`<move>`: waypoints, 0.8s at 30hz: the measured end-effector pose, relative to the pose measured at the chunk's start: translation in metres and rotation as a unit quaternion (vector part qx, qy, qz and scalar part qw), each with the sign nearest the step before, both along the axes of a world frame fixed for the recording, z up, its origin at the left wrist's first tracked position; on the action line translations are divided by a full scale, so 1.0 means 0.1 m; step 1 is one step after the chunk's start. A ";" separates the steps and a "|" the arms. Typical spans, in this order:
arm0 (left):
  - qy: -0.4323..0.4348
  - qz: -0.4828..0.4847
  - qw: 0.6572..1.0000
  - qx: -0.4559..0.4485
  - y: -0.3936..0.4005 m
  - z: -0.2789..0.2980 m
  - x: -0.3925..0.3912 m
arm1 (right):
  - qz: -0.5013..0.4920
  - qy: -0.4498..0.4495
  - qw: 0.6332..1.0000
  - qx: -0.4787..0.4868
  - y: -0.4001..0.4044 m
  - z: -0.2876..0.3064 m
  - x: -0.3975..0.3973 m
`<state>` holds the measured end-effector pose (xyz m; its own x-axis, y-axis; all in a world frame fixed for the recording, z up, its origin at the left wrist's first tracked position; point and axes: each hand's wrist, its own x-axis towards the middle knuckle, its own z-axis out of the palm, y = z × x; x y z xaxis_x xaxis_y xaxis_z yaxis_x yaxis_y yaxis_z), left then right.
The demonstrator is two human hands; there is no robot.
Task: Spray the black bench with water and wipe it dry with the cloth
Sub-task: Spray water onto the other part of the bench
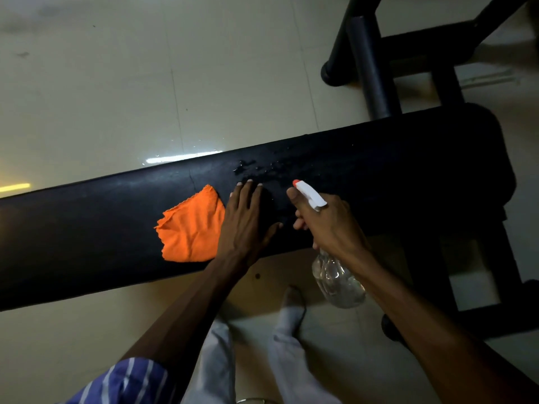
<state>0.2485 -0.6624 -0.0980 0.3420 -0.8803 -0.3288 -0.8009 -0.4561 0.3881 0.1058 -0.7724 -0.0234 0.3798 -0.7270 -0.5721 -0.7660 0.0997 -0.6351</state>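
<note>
A long black padded bench (87, 223) runs across the view from lower left to upper right. Water droplets (250, 167) glisten on its top near the far edge. An orange cloth (189, 228) lies crumpled on the bench. My left hand (245, 220) rests flat on the bench just right of the cloth, its edge touching the cloth, fingers spread. My right hand (326, 225) grips a clear spray bottle (335, 281) with a white trigger head and orange nozzle (309, 193), pointed toward the wet patch.
A pale tiled floor (116, 83) surrounds the bench, with some droplets near the far edge. The black metal frame (370, 68) of gym equipment stands at the upper right, and the bench's own legs (501, 272) at the right. My legs (285, 330) stand below.
</note>
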 end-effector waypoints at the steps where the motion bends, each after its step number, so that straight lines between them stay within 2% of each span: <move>1: 0.003 -0.006 1.000 -0.003 -0.05 0.00 -0.06 | -0.010 0.005 1.000 -0.007 -0.01 -0.01 -0.05; 7: 0.012 -0.040 0.999 -0.007 -0.36 -0.02 -0.43 | -0.040 -0.005 0.999 -0.006 -0.16 0.07 -0.40; 11: 0.009 -0.071 0.997 -0.006 -0.60 -0.05 -0.62 | -0.081 0.018 0.995 -0.049 -0.29 0.07 -0.66; 17: 0.015 -0.111 0.994 -0.015 -0.89 -0.10 -0.91 | -0.110 0.005 0.992 -0.057 -0.57 0.16 -1.01; 20: 0.023 -0.128 0.991 -0.021 -1.02 -0.12 -1.05 | -0.141 0.026 0.986 -0.083 -0.71 0.14 -1.22; 24: 0.020 -0.156 0.987 -0.013 -1.17 -0.15 -1.23 | -0.207 -0.001 0.976 -0.068 -0.92 0.11 -1.53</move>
<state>0.1257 -0.7791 -0.1128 0.0402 -0.9492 -0.3122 -0.8845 -0.1792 0.4308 -0.0472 -0.8640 -0.0126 0.0380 -0.8875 -0.4593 -0.6770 0.3152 -0.6650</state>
